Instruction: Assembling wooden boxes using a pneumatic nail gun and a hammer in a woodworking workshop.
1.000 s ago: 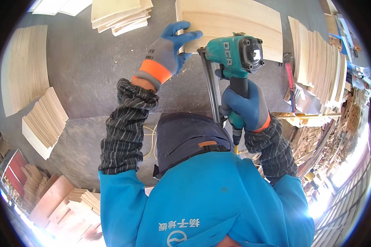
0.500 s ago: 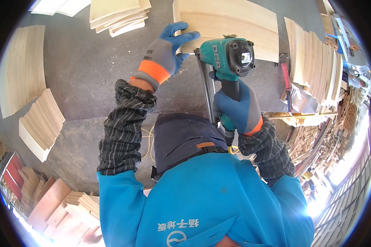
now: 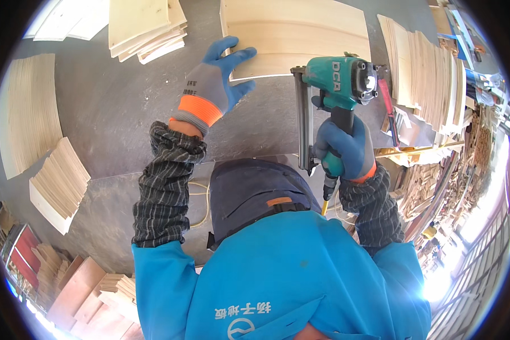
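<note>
A teal pneumatic nail gun (image 3: pixel 337 79) with a long metal magazine is held by its grip in my right hand (image 3: pixel 350 146), whose gloved fingers wrap round the handle. Its nose points to the left, over the near edge of a pale wooden panel (image 3: pixel 300 34). My left hand (image 3: pixel 218 73), in a grey and blue glove with an orange cuff, is at the panel's left edge. The thumb and fingers are spread, and nothing is held in them. Whether the fingertips press on the panel I cannot tell. A yellow air hose (image 3: pixel 325 207) runs from the gun's lower end.
Fanned stacks of thin boards lie at the left (image 3: pixel 31 107), far left (image 3: pixel 144 25) and right (image 3: pixel 422 73) of the dark worktop (image 3: pixel 113 113). Right of the gun lies a red-handled tool (image 3: pixel 387 102). Piles of wood scraps (image 3: pixel 430 187) lie beyond the right side.
My right hand has moved the nail gun right and slightly toward me, away from my left hand. The view has shifted a little; my left hand stays open by the panel's edge.
</note>
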Tool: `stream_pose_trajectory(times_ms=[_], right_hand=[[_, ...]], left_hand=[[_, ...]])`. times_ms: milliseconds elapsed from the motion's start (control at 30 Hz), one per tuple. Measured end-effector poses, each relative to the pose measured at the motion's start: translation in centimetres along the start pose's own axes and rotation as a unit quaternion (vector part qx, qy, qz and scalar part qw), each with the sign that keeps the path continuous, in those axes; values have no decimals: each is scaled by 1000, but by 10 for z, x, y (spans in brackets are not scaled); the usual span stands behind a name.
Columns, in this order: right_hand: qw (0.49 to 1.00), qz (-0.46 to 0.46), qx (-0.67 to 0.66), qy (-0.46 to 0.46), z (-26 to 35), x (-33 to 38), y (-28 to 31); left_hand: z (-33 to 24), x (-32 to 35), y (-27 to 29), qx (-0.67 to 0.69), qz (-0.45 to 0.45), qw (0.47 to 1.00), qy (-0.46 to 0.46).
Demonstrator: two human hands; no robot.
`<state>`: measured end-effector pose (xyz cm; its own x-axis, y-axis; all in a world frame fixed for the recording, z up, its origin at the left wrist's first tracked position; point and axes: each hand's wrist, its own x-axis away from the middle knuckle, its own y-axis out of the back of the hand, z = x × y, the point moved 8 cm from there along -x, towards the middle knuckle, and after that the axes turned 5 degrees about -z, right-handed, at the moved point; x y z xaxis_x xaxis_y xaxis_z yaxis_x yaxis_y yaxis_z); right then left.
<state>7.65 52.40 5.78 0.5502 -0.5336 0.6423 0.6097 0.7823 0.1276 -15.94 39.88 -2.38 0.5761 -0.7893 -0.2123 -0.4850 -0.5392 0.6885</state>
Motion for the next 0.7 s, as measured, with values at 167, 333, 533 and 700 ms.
stream_pose_trajectory(times_ms=[167, 333, 533, 700], right_hand=[[1000, 19, 17, -7, -4, -3, -6], [999, 30, 18, -8, -4, -6, -8], [1000, 19, 23, -1, -4, -6, -7], [1000, 10, 20, -3, -1, -5, -6]], left_hand=[[-7, -2, -3, -14, -36, 999, 8], [-9, -2, -7, -17, -54, 998, 7], [-12, -3, -5, -19, -68, 997, -4], [-13, -2, -5, -34, -75, 997, -11]])
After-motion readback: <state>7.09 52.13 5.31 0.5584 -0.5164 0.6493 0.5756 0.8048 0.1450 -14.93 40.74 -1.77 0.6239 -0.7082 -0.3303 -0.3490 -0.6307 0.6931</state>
